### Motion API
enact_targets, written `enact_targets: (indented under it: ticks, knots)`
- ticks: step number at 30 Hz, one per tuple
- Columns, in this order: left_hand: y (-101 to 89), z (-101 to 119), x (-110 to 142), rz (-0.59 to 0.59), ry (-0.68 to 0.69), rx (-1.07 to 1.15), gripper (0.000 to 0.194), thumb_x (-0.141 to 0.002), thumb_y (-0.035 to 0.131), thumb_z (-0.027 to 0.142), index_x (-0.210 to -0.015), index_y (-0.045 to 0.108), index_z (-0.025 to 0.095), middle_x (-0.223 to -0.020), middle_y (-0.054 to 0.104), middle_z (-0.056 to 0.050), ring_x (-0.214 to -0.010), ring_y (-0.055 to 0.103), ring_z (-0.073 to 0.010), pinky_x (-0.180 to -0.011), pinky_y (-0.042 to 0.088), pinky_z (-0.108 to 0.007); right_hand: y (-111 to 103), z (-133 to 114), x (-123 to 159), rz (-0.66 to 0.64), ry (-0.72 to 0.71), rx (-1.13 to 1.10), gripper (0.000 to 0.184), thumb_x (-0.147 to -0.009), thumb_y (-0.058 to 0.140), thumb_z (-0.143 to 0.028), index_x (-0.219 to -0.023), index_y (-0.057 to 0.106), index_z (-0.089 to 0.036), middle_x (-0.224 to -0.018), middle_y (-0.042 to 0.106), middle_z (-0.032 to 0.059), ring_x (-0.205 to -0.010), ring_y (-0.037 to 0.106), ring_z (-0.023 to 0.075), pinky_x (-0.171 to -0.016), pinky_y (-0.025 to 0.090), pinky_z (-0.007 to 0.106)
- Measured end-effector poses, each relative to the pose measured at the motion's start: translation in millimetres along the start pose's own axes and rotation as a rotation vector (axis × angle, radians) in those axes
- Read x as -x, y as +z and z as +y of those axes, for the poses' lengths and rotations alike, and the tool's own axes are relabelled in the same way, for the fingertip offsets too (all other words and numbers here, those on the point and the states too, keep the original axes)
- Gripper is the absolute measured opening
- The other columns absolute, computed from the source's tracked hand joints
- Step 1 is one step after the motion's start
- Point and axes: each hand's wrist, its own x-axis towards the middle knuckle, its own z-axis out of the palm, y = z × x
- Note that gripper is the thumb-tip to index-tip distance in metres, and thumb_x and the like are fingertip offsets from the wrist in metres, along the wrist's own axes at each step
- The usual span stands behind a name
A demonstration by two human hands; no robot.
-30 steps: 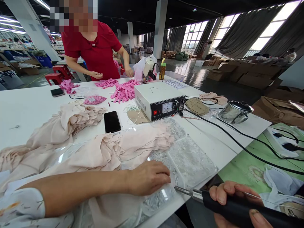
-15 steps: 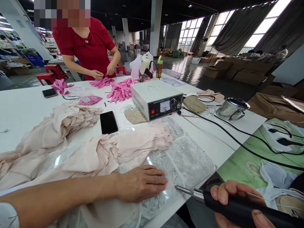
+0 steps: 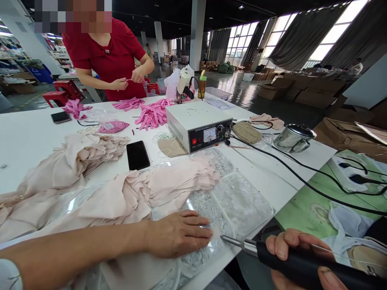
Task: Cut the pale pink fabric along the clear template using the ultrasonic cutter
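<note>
My left hand (image 3: 178,234) lies flat, fingers stretched out, on a piece of thin beige fabric (image 3: 136,272) over a clear plastic sheet (image 3: 244,201). In my right hand (image 3: 298,251) is an ultrasonic cutter (image 3: 290,262) with a thick black handle and a slim metal tip. Its tip points left, just right of my left fingertips and close above the sheet; I cannot tell whether it touches. Just beyond my left hand lies a stack of beige fabric pieces (image 3: 169,181) with layered edges.
A grey control box (image 3: 199,125) with a black cable stands mid-table. Around it are a phone (image 3: 138,155), a second beige fabric pile (image 3: 75,161), a steel mug (image 3: 294,137) and pink strips (image 3: 152,114). Across the table a person in red (image 3: 105,60) handles a pink strip.
The cutter's tip has shifted slightly left, nearer my left fingertips. My left hand stays in place. The person opposite has raised both hands from the pink pile, holding a strip.
</note>
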Motion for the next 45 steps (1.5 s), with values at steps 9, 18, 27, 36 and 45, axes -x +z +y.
enact_targets:
  ticks: [9,18,27,36,45]
  knots:
    - [3.7,-2.0,2.9,0.025,0.022,0.028,0.020,-0.098,0.048,0.015,-0.111,0.062,0.011,-0.123,0.066,-0.006,-0.128,0.051,-0.0181,-0.115,0.027,-0.029,-5.2,0.7,-2.6,-0.040,0.058,-0.033,0.020,-0.075,0.057,-0.037,-0.085,0.064,-0.021,-0.072,0.055,0.0019,-0.056,0.049,0.0137,-0.053,0.049,0.031]
    - [1.1,0.0,-0.1,0.019,-0.005,0.048,0.021,-0.100,0.045,0.016,-0.111,0.062,0.012,-0.122,0.067,-0.007,-0.125,0.053,-0.0186,-0.111,0.033,-0.029,0.0,-2.4,-1.9,0.069,0.042,0.015,0.019,-0.075,0.055,-0.039,-0.081,0.060,-0.022,-0.067,0.049,0.0013,-0.055,0.045,0.0143,-0.049,0.045,0.032]
    - [2.1,-0.9,1.1,-0.012,-0.001,0.037,0.021,-0.099,0.046,0.016,-0.113,0.061,0.013,-0.122,0.066,-0.008,-0.127,0.052,-0.0186,-0.111,0.034,-0.030,-1.1,0.3,-3.1,0.050,0.017,0.019,0.021,-0.077,0.051,-0.038,-0.084,0.062,-0.022,-0.072,0.049,0.0022,-0.056,0.044,0.0147,-0.050,0.045,0.033]
    - [-0.7,0.6,-1.3,-0.005,0.007,0.017,0.022,-0.100,0.042,0.016,-0.111,0.062,0.014,-0.121,0.067,-0.008,-0.125,0.053,-0.0193,-0.110,0.036,-0.031,6.7,2.8,-3.0,0.069,0.013,0.046,0.020,-0.074,0.055,-0.041,-0.082,0.062,-0.024,-0.069,0.047,0.0014,-0.054,0.044,0.0151,-0.046,0.045,0.034]
    - [-2.9,0.5,-3.0,-0.017,0.020,-0.013,0.028,-0.102,0.036,0.017,-0.108,0.063,0.012,-0.122,0.066,-0.006,-0.123,0.054,-0.0207,-0.110,0.035,-0.031,5.8,-0.7,-4.8,-0.030,-0.045,0.055,0.014,-0.077,0.061,-0.034,-0.078,0.059,-0.020,-0.070,0.050,-0.0008,-0.054,0.049,0.0121,-0.046,0.047,0.030]
